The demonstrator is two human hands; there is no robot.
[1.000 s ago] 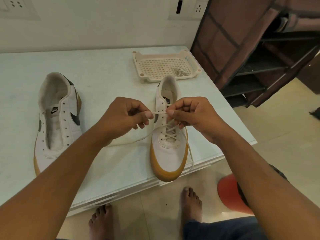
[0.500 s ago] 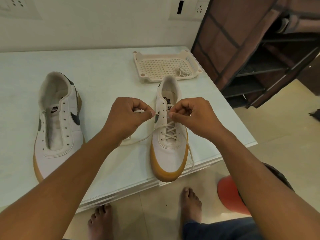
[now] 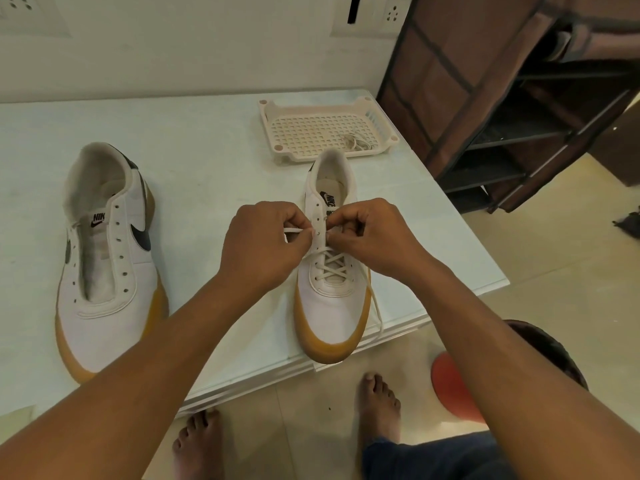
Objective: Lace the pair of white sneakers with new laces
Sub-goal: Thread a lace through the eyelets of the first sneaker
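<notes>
Hands closed in since earlier frame, lace span between them now short. Left hand [image 3: 263, 244] pinches lace [image 3: 294, 231] by left eyelet row. Right hand [image 3: 375, 237] pinches at right row, on lace by look of it. Laced sneaker [image 3: 329, 313] at 3 o'clock on table [image 3: 207, 150]: lower rows crossed, mid-row threading in hand. Bare sneaker [image 3: 104, 317] at 9 o'clock, no lace. Tray [image 3: 273, 109] at 12 from laced sneaker, spare lace [image 3: 356, 143] inside. Next, my read: feed tip through eyelet, even out slack.

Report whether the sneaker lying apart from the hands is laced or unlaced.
Unlaced: the sneaker shows bare eyelets down both sides, with nothing threaded through them.
</notes>
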